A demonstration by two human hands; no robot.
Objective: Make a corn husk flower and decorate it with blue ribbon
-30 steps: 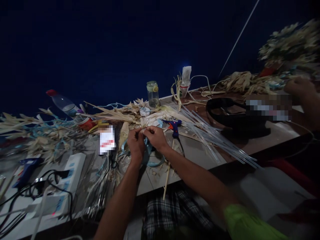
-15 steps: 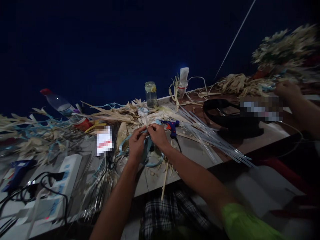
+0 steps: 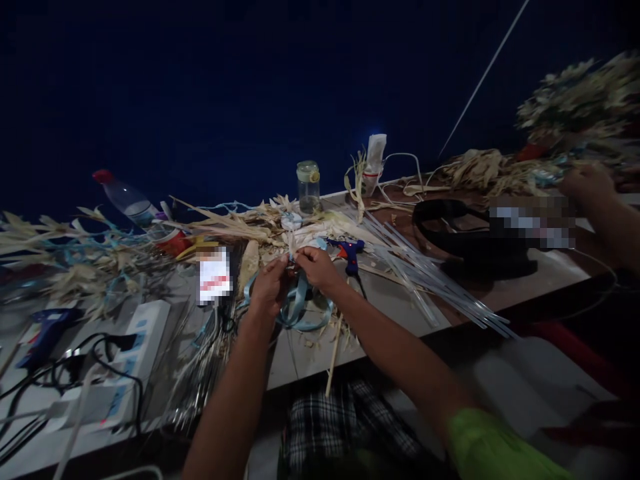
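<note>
My left hand (image 3: 270, 285) and my right hand (image 3: 316, 268) meet fingertip to fingertip over the middle of the table. Between them a small pale dried-husk flower (image 3: 292, 241) sticks up, its lower end pinched by both hands. Light blue ribbon (image 3: 299, 303) hangs in loops from under the fingers down to the tabletop. Which hand bears the ribbon's end I cannot tell, as the fingers hide it. Just right of my right hand lies a blue glue gun (image 3: 353, 252) with a small red light on.
Clear glue sticks (image 3: 430, 273) lie fanned at the right, before a black strap-like object (image 3: 470, 247). Behind stand a lidded glass jar (image 3: 308, 190) and a tilted bottle (image 3: 125, 200). Power strips (image 3: 143, 340), cables and thin wires (image 3: 200, 360) fill the left. Another person's hand (image 3: 590, 187) works at far right.
The view has shifted slightly, moving the table's things a little rightward. My left hand has turned, and more of the blue ribbon loops show below it. Both hands stay together.
</note>
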